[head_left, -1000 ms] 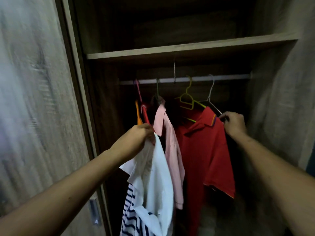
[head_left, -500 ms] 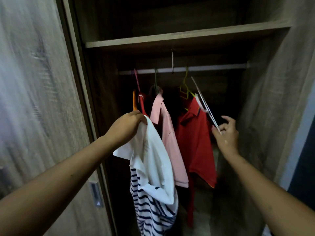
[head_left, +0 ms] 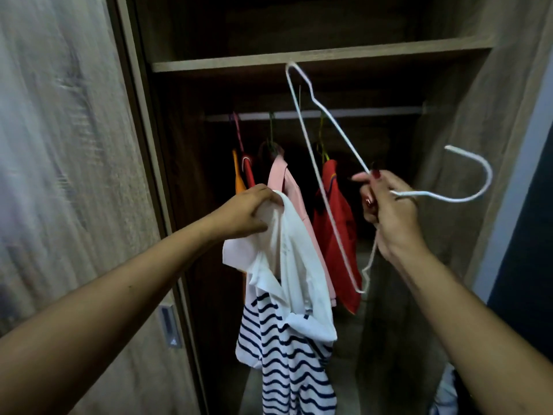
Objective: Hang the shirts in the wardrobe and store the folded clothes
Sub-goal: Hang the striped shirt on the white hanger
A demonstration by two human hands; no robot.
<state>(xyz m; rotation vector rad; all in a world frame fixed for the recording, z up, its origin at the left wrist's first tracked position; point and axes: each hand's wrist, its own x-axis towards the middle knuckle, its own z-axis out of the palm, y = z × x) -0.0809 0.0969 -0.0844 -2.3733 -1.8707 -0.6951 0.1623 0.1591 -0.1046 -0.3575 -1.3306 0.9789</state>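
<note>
My left hand (head_left: 244, 209) grips the collar of a white shirt with navy stripes (head_left: 287, 310), which dangles in front of the open wardrobe. My right hand (head_left: 389, 208) holds a bare white wire hanger (head_left: 324, 181) by its neck, off the rail, with its hook (head_left: 475, 175) pointing right. On the rail (head_left: 359, 112) behind hang a pink shirt (head_left: 291, 190), a red polo shirt (head_left: 338, 232) and, at the far left, orange and red garments (head_left: 244, 175).
A wooden shelf (head_left: 314, 56) runs above the rail. The wardrobe door (head_left: 74, 175) with a metal handle (head_left: 170, 327) stands on the left, and the wardrobe's side wall (head_left: 466, 163) on the right. Some light cloth (head_left: 446, 393) shows at the bottom right.
My right hand has taken the white hanger off the rail and drawn it out toward me, turned on its side. The red polo stays on its yellow hanger. My left hand keeps the striped shirt.
</note>
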